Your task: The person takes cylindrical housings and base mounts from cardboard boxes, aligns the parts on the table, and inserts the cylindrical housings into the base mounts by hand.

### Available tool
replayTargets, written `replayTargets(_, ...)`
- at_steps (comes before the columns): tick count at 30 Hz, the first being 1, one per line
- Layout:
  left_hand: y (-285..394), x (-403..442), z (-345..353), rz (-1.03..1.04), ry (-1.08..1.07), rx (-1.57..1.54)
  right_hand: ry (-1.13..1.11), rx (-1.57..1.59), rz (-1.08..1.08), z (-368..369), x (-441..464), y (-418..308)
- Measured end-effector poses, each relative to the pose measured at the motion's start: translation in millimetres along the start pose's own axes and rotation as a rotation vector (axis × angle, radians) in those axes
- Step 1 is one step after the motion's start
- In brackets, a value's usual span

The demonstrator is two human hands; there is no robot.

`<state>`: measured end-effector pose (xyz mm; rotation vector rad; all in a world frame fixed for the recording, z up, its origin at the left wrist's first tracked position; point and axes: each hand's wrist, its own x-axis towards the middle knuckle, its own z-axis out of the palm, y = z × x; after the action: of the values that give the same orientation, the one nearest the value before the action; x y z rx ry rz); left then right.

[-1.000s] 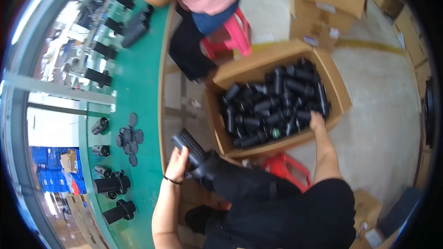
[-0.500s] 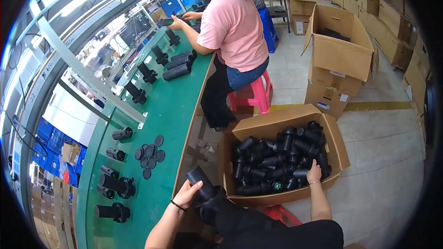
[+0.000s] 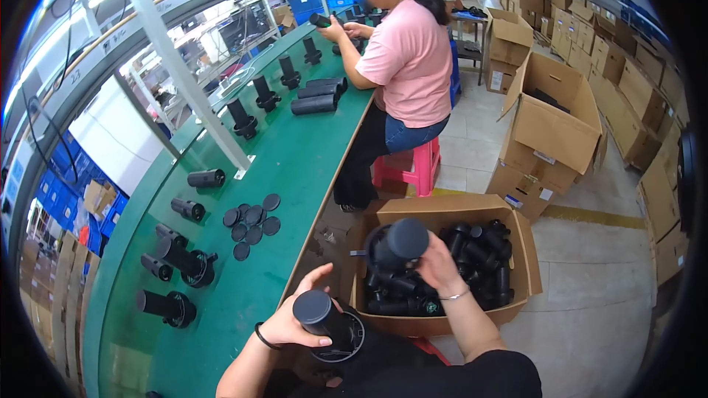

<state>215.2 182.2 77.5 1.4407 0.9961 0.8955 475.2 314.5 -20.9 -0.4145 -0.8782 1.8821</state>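
Lining the far L, blue crates [image 3: 53,188] sit beyond the green bench [image 3: 295,151]. On the bench's L side you've got a few blk tubes [image 3: 206,178] and 2 flanged pcs [image 3: 166,308], w/ a pile of flat discs [image 3: 253,218] just R. Up past the post [image 3: 173,51], more pcs [image 3: 241,119] stand in a row, w/ 3 longer tubes [image 3: 317,97] alongside.

Your L hand [image 3: 291,318] is closed round a blk cyl. [image 3: 317,309], round end up, thumb across its near side, forefinger stretched out; it's off the bench edge. Can't tell if its base rests on anything. Next R, your R hand [image 3: 442,262] grips a second cyl. [image 3: 408,239] over the L part of the carton [image 3: 525,250]; fingers partly hidden behind it. Blk parts [image 3: 483,254] fill the carton. Beyond, a co-worker [image 3: 413,55] sits on a pink stool [image 3: 424,169], holding a blk item [image 3: 320,21]. Far R: boxes [image 3: 612,99].
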Motion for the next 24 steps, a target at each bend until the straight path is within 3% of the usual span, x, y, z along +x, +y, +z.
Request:
replayTargets(2, 10.2, -18.8, -4.3, 0.047, 0.087, 0.108, -0.185, 0.012, 0.034, 37.6, 21.0, 15.9)
replayTargets(6, 16.1, -71.3, -19.5, 0.068, 0.304, 0.224, -0.333, -0.016, 0.136, 106.1, 39.8, 53.0)
replayTargets(7, 15.1, -88.6, -27.9, 0.034, 0.331, 0.226, -0.403, -0.037, 0.16, 115.9, 43.7, 62.5)
replayTargets(10, 10.6, -119.6, -26.2, 0.2, 0.548, 0.064, -0.617, -0.065, 0.154, 156.5, 46.7, 85.1)
replayTargets(13, 3.6, -149.1, -28.7, 0.179, 0.694, -0.145, -0.597, -0.151, 0.241, 185.9, 49.0, 127.0)
replayTargets(16, 9.4, -175.4, -38.5, 0.093, 0.844, -0.139, -0.58, -0.29, 0.341, 217.2, 46.7, 148.7)
replayTargets(24, -27.3, -217.2, -53.8, 0.063, 0.942, -0.165, -0.689, -0.494, 0.389, 235.6, 63.5, 195.4)
